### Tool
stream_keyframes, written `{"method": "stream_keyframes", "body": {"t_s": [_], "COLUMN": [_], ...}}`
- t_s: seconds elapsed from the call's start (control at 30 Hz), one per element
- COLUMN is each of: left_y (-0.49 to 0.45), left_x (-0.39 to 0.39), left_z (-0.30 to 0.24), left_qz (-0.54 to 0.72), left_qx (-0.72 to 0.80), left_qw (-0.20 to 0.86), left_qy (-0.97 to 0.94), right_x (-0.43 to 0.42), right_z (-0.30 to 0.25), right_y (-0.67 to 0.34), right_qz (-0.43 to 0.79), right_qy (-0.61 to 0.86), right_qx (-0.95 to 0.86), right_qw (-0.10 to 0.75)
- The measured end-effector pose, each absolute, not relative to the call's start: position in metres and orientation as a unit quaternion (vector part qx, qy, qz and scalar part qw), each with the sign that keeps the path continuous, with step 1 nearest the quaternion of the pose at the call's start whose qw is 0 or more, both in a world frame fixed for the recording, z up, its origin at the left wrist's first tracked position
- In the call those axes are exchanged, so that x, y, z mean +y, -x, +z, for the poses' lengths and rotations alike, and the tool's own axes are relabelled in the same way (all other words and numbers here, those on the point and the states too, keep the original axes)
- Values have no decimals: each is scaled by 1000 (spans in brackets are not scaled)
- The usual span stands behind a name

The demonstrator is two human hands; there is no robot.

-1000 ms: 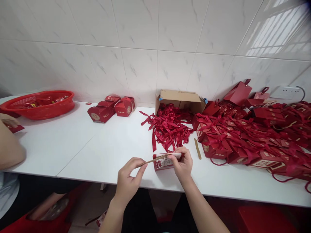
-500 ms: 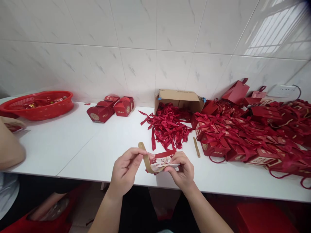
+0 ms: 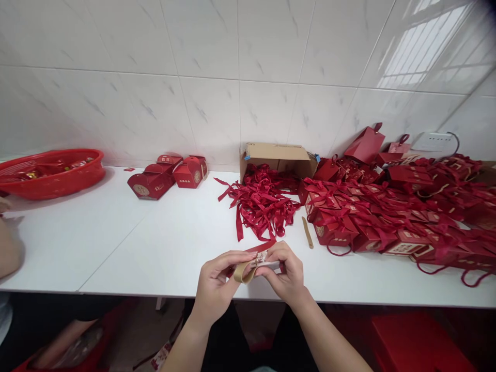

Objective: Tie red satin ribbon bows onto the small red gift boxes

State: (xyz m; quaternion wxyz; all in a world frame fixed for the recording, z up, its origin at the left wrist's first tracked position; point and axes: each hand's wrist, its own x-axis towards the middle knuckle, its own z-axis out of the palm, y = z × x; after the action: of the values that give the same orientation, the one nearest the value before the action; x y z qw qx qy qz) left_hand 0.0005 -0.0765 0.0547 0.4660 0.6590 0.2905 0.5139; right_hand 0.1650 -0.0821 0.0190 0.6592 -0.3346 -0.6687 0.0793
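Observation:
Near the table's front edge, my left hand (image 3: 217, 285) pinches a gold strap (image 3: 242, 274), which curls into a loop against a red and white printed gift box (image 3: 262, 257). The strap's far end is hidden by my fingers. My right hand (image 3: 285, 273) grips the other side of this box, thumb below and fingers over the top. Most of the box is covered by both hands. Just beyond them lies a tangled heap of red ribbons (image 3: 267, 204), and a second gold strap (image 3: 307, 232) rests flat to its right.
Ribbons spill from an open cardboard box (image 3: 278, 152) at the wall. Many red gift boxes (image 3: 337, 230) crowd the right side. Small red boxes (image 3: 152, 181) and a red plastic basin (image 3: 58, 181) stand left on the white table (image 3: 116, 222). Another person's arm (image 3: 8, 250) shows far left.
My left hand has moved right and bent the gold strap's free end over into a loop against the box. The view has shifted slightly right.

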Motion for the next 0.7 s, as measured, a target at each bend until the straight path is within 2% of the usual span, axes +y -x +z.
{"method": "stream_keyframes", "body": {"t_s": [0.23,0.5,0.7], "left_y": [-2,12,6], "left_x": [-77,-70,-64], "left_z": [52,48,32], "left_qz": [503,462,494], "left_qx": [295,212,238], "left_qw": [514,381,387], "left_qy": [-629,-772,-742], "right_x": [-83,-82,-81], "right_z": [20,17,15], "right_y": [-163,-161,-158], "right_qz": [93,135,204], "right_qy": [336,342,327], "right_qx": [-654,-630,-599], "right_qw": [672,684,702]}}
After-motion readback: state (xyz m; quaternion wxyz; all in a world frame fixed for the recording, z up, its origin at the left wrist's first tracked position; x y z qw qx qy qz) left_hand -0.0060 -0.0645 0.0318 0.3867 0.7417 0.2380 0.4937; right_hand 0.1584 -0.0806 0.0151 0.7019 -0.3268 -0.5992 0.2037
